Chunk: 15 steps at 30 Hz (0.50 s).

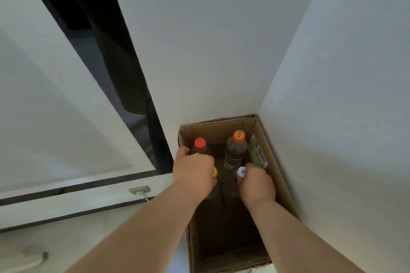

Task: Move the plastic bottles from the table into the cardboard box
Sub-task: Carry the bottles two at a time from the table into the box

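Inside the brown cardboard box (277, 166), a yellow-capped plastic bottle (214, 172) is gripped by the left hand (194, 175) and a white-capped clear one (241, 172) by the right hand (256, 186), apparently for upright placement.

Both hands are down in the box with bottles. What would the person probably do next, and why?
Probably let go and lift both hands out. The left hand and right hand each grip a bottle already standing inside the cardboard box, beside the red-capped bottle and orange-capped bottle.

a white wall socket (139, 190) with a white cable (145, 197) plugged in sits low beside a dark doorway (104, 51).
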Each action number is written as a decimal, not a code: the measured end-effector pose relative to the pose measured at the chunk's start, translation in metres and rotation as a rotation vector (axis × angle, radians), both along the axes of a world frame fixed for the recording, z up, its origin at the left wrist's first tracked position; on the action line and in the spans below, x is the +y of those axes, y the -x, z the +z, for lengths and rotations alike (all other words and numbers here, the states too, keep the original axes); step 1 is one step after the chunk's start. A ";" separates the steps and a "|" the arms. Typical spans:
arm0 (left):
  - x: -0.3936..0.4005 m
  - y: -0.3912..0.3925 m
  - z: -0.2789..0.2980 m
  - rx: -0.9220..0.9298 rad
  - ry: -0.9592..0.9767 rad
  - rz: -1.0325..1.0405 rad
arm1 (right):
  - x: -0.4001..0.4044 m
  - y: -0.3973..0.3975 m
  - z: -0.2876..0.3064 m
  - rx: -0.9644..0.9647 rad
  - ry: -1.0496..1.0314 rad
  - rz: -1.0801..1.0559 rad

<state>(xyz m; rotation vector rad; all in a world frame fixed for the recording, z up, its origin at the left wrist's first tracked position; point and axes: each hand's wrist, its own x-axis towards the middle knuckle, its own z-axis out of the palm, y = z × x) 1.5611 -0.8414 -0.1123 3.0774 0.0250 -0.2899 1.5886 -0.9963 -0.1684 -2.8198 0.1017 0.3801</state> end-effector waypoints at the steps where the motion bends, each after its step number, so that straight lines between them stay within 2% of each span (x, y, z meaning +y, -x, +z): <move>1: 0.000 -0.001 0.000 0.007 -0.020 -0.014 | 0.001 -0.001 -0.001 0.005 0.016 0.000; 5: 0.001 0.002 -0.002 0.015 -0.062 -0.048 | 0.000 -0.003 -0.001 0.027 0.063 0.017; 15: 0.004 0.019 -0.017 -0.015 0.017 -0.010 | -0.005 0.006 -0.004 0.070 0.149 0.064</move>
